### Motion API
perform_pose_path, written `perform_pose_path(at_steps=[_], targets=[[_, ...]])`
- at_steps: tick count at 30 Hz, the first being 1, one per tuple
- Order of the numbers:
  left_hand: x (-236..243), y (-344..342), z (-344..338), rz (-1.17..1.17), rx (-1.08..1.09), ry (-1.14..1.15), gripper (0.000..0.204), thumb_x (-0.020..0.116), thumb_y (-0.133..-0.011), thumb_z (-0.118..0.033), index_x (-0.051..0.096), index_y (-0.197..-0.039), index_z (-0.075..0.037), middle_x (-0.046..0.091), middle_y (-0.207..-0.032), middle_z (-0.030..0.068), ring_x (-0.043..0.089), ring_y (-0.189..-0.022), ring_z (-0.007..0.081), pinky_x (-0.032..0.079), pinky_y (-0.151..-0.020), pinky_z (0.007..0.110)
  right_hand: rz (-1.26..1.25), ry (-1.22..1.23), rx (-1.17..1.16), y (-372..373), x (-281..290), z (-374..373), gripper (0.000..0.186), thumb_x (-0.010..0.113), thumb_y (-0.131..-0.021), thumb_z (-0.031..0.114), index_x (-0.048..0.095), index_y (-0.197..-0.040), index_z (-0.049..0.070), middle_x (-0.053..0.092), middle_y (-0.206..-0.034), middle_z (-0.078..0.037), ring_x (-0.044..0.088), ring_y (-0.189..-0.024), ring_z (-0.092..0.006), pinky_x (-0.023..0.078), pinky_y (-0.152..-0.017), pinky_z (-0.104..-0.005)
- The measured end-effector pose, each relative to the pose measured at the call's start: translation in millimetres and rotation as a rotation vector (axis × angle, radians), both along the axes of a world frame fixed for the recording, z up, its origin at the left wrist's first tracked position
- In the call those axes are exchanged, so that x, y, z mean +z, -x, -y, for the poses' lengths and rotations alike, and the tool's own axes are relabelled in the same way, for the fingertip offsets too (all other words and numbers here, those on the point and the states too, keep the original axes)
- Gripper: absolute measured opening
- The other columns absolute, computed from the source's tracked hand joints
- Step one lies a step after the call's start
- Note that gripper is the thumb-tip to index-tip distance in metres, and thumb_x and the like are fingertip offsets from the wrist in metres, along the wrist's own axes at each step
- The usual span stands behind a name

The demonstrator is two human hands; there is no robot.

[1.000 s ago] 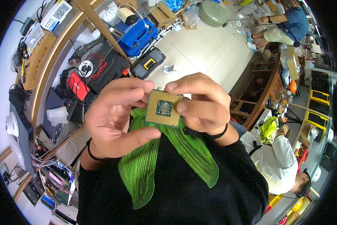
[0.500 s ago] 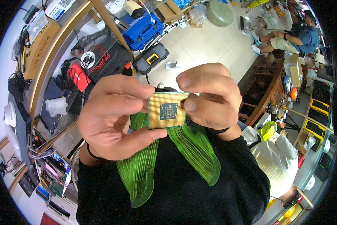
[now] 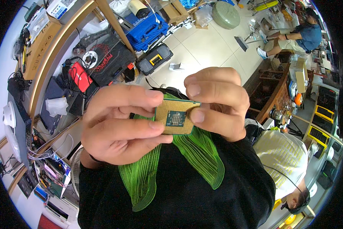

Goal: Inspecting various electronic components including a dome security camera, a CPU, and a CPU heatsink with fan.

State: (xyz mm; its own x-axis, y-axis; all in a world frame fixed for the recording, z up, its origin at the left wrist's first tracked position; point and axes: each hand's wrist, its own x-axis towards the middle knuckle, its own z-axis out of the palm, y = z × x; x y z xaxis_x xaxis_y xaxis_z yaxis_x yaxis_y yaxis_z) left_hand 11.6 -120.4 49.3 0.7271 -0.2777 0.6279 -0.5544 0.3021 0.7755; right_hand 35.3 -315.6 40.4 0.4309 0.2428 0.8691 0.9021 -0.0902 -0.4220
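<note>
A square processor chip [image 3: 168, 107] with a gold contact grid, green edges and a dark centre faces the camera between my hands. My left hand [image 3: 120, 122] pinches it at the left and bottom edges with fingertips over its rim. My right hand [image 3: 221, 105] grips the right edge, the index tip against it and other fingers curled above. Behind them, two green ribbed fabric strips [image 3: 196, 160] lie over my black top.
At left stand a shelf frame [image 3: 40, 89] with cables and boxes, a blue case [image 3: 144, 34] and a toolbox [image 3: 156, 59] on the tiled floor. A seated person [image 3: 307, 36] is at upper right, another in white [image 3: 280, 160] at lower right, beside a wooden cabinet [image 3: 272, 93].
The chip has moved slightly right and down and tilted. My left fingers have closed further onto its face and lower edge. The seated person has leaned and shifted.
</note>
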Motion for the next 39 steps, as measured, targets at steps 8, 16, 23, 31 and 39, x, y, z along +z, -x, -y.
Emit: perform_pose_path(at_steps=[8,16,23,31,39], targets=[[1.7,0.4,-4.6,0.099,0.096,-0.074,0.040,0.077,-0.065,0.008,0.060,-0.100,-0.003,0.048,-0.117,0.0227,0.061,-0.096,0.0231,0.056,-0.078,0.027,-0.004,0.009,0.034,-6.2,0.6,-4.1,0.027,0.070,-0.062,-0.005,0.066,-0.087,0.007,0.060,-0.100,-0.013,0.059,-0.086,-0.0253,0.052,-0.068,-0.0318],[-2.9,2.8,-10.6,0.100,0.106,-0.035,0.047,0.079,-0.064,0.006,0.057,-0.105,-0.003,0.048,-0.115,0.0224,0.062,-0.092,0.0222,0.053,-0.074,0.027,0.016,-0.060,0.043,0.7,-4.5,-26.9,0.031,0.072,-0.062,0.000,0.070,-0.091,0.012,0.058,-0.100,-0.011,0.057,-0.082,-0.0245,0.050,-0.066,-0.0312],[-12.6,0.2,-21.2,-0.135,0.136,-0.049,0.046,0.078,-0.070,-0.004,0.053,-0.109,0.002,0.051,-0.109,0.0187,0.059,-0.090,0.0189,0.050,-0.076,0.028,-0.146,0.121,-0.002,-8.2,-1.0,-27.5,0.026,0.074,-0.068,0.009,0.068,-0.092,0.007,0.060,-0.087,-0.007,0.057,-0.072,-0.0225,0.049,-0.062,-0.0312],[-19.6,-9.2,-14.9,-0.655,0.040,0.079,0.029,0.059,-0.088,-0.003,0.048,-0.114,0.004,0.058,-0.102,0.0128,0.059,-0.085,0.0142,0.049,-0.075,0.027,-0.944,-0.204,0.193,-12.0,-9.6,-33.3,0.026,0.060,-0.086,0.000,0.054,-0.111,-0.003,0.061,-0.076,-0.003,0.057,-0.064,-0.0070,0.045,-0.060,-0.0211],[-10.4,-30.3,33.1,-0.699,0.179,0.131,0.032,0.058,-0.092,-0.019,0.051,-0.114,0.003,0.062,-0.095,0.0101,0.060,-0.078,0.0123,0.049,-0.069,0.025,-1.115,-0.289,0.439,-46.2,-4.4,14.6,0.019,0.055,-0.090,0.001,0.051,-0.108,-0.002,0.064,-0.089,-0.008,0.061,-0.080,-0.0090,0.049,-0.067,-0.0223]])
